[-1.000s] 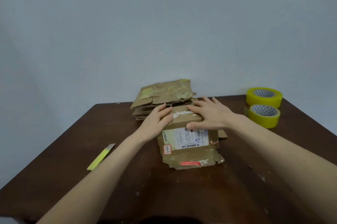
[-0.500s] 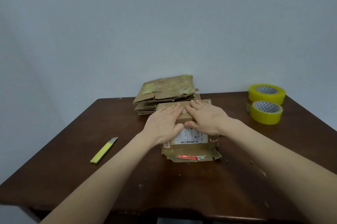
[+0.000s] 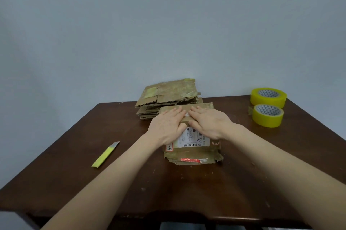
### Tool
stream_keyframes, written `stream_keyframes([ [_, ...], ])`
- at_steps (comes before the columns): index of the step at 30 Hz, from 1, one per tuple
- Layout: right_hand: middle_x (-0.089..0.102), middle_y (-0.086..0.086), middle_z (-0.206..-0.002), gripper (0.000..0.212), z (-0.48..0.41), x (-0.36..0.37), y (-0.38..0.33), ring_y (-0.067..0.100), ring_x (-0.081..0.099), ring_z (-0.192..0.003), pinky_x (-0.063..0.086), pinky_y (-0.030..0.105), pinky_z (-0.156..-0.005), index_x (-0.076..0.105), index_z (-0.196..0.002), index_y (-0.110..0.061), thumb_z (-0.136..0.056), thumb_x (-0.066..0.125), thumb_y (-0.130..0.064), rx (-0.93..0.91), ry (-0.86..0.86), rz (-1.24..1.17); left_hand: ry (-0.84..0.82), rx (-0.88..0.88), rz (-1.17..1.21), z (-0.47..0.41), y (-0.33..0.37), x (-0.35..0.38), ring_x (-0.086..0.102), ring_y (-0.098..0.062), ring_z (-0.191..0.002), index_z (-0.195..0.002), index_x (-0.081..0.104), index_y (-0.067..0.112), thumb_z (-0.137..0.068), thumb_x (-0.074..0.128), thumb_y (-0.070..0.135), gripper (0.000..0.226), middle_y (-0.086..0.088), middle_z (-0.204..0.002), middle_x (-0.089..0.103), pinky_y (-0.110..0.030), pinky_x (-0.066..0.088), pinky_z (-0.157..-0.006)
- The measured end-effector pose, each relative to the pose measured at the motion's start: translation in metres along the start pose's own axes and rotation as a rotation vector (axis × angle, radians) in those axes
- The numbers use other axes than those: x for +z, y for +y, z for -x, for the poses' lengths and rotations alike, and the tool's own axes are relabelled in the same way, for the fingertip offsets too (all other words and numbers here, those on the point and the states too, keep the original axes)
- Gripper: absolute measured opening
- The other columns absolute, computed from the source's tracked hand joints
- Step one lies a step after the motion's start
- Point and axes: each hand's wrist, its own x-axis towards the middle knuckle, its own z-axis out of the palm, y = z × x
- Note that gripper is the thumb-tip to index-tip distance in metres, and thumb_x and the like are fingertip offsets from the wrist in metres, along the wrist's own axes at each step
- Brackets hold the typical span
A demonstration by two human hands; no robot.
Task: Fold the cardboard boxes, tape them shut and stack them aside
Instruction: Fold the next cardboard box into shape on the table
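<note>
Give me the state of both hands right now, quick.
Left hand: open, flat fingers pressing the top of the cardboard box.
Right hand: open, flat fingers pressing the same box top.

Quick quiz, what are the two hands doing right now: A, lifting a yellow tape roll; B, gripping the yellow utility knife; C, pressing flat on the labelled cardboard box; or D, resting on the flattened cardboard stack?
C: the left hand and right hand lie side by side, fingers straight, on top of the cardboard box.
</note>
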Motion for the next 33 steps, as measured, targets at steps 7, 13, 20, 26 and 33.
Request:
stream_keyframes([
  [7,0.013,0.005,-0.16,0.055,0.0,-0.002,-0.002,0.019,0.011,-0.148,0.011,0.034,-0.119,0.02,-0.152,-0.012,-0.104,0.018,-0.039,0.003,-0.015,0.003,0.008,0.001,0.015,0.0,0.001,0.0,0.013,-0.013,-0.146,-0.152,0.02,0.018,-0.098,0.031,0.037,0.058,-0.002,-0.16,0.012,-0.03,0.01,-0.119],
  [13,0.012,0.004,-0.161,0.06,0.0,-0.002,-0.002,0.019,0.011,-0.148,0.013,0.035,-0.119,0.02,-0.152,-0.014,-0.101,0.026,-0.046,0.003,-0.018,0.02,-0.02,-0.008,0.007,-0.002,0.001,-0.001,0.012,-0.013,-0.146,-0.152,0.019,0.018,-0.095,0.036,0.041,0.063,-0.001,-0.16,0.01,-0.032,0.011,-0.119],
  [20,0.012,0.008,-0.16,0.071,0.001,-0.003,0.002,0.022,0.008,-0.148,0.008,0.036,-0.12,0.013,-0.153,-0.01,-0.098,0.037,-0.048,-0.003,0.028,0.054,0.017,-0.006,-0.079,0.003,0.003,-0.003,0.009,-0.016,-0.147,-0.152,0.012,0.013,-0.09,0.044,0.04,0.075,-0.004,-0.16,0.01,-0.035,0.009,-0.12],
  [26,0.027,0.005,-0.155,0.064,0.003,-0.003,0.001,0.021,0.021,-0.145,0.018,0.038,-0.118,0.03,-0.146,-0.012,-0.096,0.042,-0.049,-0.002,0.019,0.063,-0.049,-0.02,-0.05,0.0,0.004,-0.003,0.01,-0.014,-0.147,-0.152,0.014,0.015,-0.087,0.047,0.04,0.077,-0.003,-0.16,0.008,-0.034,0.009,-0.12],
  [33,0.018,0.006,-0.16,0.057,0.006,-0.017,0.005,0.02,0.013,-0.148,0.016,0.038,-0.119,0.021,-0.151,-0.012,-0.099,0.033,-0.032,0.015,0.001,-0.088,-0.15,-0.021,-0.007,-0.003,0.008,-0.027,0.006,-0.016,-0.147,-0.152,0.011,0.012,-0.096,0.034,0.038,0.065,-0.005,-0.16,0.005,-0.037,0.007,-0.12],
])
